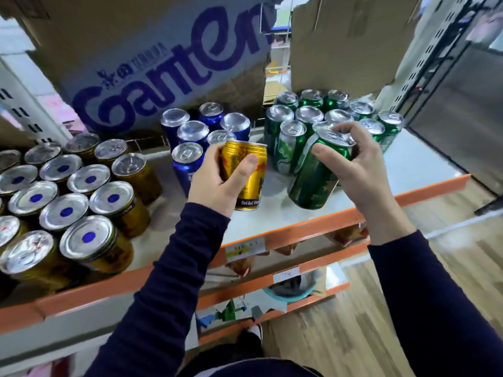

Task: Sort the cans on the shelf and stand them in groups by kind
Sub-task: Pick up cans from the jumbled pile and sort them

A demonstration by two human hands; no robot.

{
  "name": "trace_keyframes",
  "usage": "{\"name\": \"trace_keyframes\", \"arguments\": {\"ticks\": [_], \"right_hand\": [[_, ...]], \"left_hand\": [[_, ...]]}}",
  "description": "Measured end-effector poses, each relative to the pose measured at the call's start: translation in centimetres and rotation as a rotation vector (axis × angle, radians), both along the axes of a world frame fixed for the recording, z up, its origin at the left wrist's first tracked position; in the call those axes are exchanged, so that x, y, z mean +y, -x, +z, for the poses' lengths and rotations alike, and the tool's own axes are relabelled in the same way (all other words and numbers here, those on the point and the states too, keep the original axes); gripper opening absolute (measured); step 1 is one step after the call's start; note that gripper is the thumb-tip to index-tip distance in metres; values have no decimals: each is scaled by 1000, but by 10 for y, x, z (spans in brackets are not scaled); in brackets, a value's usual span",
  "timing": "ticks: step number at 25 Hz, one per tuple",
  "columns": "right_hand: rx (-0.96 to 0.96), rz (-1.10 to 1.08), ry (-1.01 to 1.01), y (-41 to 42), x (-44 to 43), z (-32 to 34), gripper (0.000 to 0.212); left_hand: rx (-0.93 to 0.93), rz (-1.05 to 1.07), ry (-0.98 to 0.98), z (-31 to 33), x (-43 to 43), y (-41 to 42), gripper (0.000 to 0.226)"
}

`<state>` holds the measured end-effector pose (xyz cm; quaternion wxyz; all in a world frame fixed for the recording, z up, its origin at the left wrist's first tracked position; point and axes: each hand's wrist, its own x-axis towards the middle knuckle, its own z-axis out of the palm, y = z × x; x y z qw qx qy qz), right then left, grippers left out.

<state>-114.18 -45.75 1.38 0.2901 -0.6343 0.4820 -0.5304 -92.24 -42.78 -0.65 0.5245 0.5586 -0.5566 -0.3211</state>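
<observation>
Sorting mid-carry: left hand (217,183) grips a gold can (246,172), right hand (367,170) clasps a tilted green can (315,172), both above the shelf (272,213) front; likely next, gold joins the gold group (68,200) at nine o'clock, green stands upright in the green group (310,115) at one o'clock

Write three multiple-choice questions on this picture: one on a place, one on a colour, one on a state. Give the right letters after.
1. Where do the blue cans stand? A) between the gold cans and the green cans B) left of both C) right of both
2. What colour is the short can in the left hand? A) green B) gold C) blue
3. How is the tall green can in the right hand? A) upright B) upside down C) tilted
1 A, they are the middle group; 2 B, its wall is gold; 3 C, it leans in the hand.
</observation>
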Motion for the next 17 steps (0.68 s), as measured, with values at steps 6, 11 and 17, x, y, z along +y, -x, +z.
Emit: {"name": "trace_keyframes", "arguments": {"ticks": [6,11,17], "right_hand": [[50,-111,-16,50,-39,15,35],[35,-120,22,94,-73,26,32],[-13,-87,66,174,-138,53,24]], "left_hand": [[-71,90,-26,12,-43,44,39],[-40,135,-40,18,-61,73,51],[21,250,2,29,-86,141,42]]}}
